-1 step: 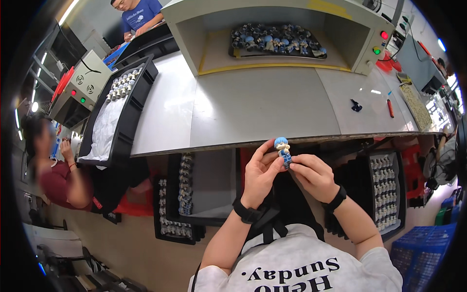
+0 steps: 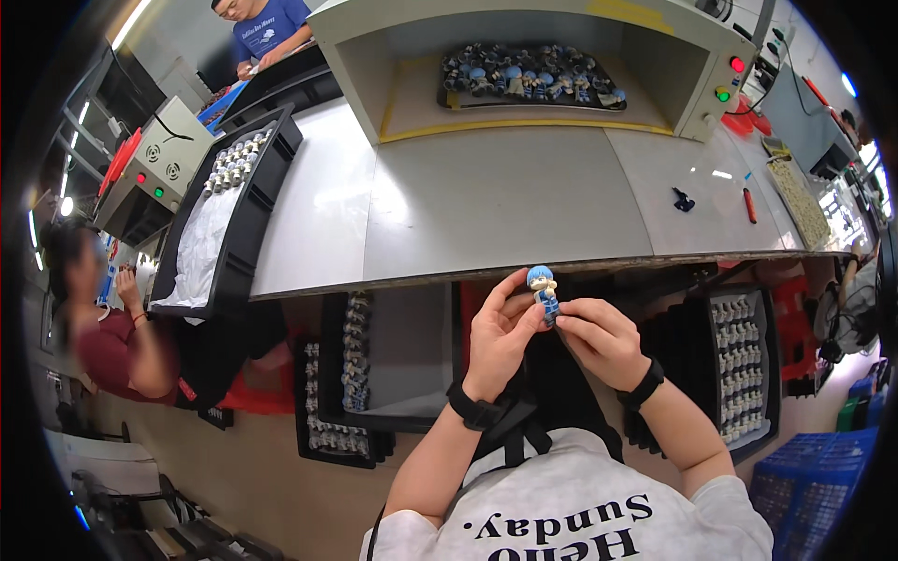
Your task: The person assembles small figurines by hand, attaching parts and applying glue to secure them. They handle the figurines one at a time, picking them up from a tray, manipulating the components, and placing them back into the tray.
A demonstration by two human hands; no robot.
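Observation:
Between my two hands, just off the near edge of the workbench, is a small figurine (image 2: 543, 294) with light blue hair, a pale face and a blue-and-white body. It is upright, head toward the bench. My left hand (image 2: 505, 327) pinches it from the left, thumb against its body and fingers behind. From the right, my right hand (image 2: 603, 332) grips its lower end with closed fingertips. Part of its lower body is covered by the fingers.
A box-shaped machine (image 2: 533, 23) on the bench (image 2: 505, 196) holds a tray of similar figurines (image 2: 524, 82). Black trays (image 2: 267, 187) with figures stand left and below. A red pen-like tool (image 2: 750, 206) and a small dark piece (image 2: 684, 199) lie right. Co-workers sit left and beyond.

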